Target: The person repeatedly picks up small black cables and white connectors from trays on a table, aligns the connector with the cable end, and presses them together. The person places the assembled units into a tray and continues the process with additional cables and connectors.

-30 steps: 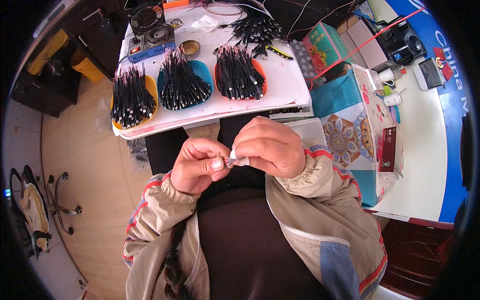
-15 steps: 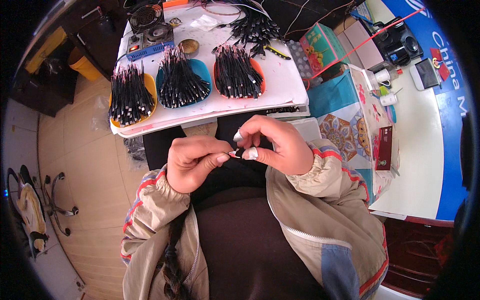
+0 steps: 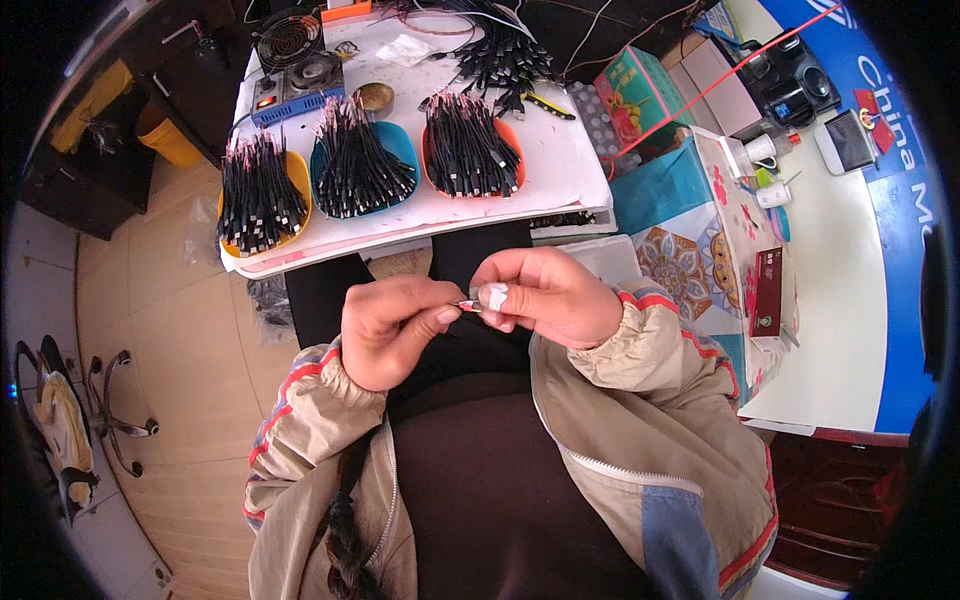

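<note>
Over my lap, my left hand (image 3: 392, 325) is closed in a pinch on a thin cable with red and white wires (image 3: 468, 305) at its stripped end. Most of the cable is hidden by the hand. My right hand (image 3: 550, 297) has thumb and fingers pressed together on the tips of those wires; pale wrapping covers its thumb end. Beyond the hands, three bowls on the table hold bundles of short black cables with metal plugs: a yellow bowl (image 3: 301, 172), a blue bowl (image 3: 402, 143) and an orange bowl (image 3: 515, 136).
The white table (image 3: 360, 232) ends just past my knees. On it are a blue device with a fan (image 3: 300, 100), a small round tin (image 3: 375, 97), a yellow-handled tool (image 3: 549, 106) and a heap of black cables (image 3: 500, 55). A patterned box (image 3: 640, 95) stands to the right.
My right thumb and fingers, spread apart beside the wires before, have closed onto the wire ends. My left hand keeps its pinch on the cable.
</note>
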A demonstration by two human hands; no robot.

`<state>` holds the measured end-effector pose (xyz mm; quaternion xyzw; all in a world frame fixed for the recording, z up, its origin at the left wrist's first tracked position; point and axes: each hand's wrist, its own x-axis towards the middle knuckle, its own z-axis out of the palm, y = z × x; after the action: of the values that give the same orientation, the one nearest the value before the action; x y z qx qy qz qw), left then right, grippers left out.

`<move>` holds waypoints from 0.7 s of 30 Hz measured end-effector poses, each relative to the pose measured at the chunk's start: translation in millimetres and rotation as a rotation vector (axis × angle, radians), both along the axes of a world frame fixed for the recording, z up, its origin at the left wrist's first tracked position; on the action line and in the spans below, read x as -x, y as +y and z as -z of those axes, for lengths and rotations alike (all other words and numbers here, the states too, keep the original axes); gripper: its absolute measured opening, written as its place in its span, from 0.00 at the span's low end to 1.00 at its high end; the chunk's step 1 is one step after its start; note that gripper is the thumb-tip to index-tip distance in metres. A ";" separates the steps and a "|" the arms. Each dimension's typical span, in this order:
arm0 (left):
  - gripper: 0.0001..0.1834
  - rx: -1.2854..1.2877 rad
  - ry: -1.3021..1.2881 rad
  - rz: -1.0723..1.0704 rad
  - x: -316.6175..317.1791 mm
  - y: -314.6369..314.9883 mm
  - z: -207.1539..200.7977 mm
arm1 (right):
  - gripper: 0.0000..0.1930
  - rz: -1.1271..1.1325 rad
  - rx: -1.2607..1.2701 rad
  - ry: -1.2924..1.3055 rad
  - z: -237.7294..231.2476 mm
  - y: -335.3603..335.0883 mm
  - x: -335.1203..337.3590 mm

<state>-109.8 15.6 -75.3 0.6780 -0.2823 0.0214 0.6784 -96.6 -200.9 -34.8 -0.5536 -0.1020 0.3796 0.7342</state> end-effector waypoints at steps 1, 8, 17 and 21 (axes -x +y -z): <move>0.05 0.184 0.162 0.064 2.0 -0.5 1.5 | 0.11 0.012 0.081 -0.148 -0.9 -0.8 -0.5; 0.08 0.898 0.819 0.451 1.8 -12.4 14.1 | 0.09 0.171 0.159 -1.202 1.9 8.9 -16.0; 0.07 0.692 0.637 0.335 -4.4 -9.2 6.4 | 0.09 0.351 -0.089 -0.520 15.7 30.4 4.5; 0.06 0.575 0.570 0.220 -8.0 -3.9 3.7 | 0.09 0.248 -0.016 -0.516 19.6 22.5 -5.7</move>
<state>-101.8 11.7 -79.0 0.4058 -0.1367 -0.1618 0.8891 -90.9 -178.4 -54.3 -0.6344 -0.2202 0.1326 0.7291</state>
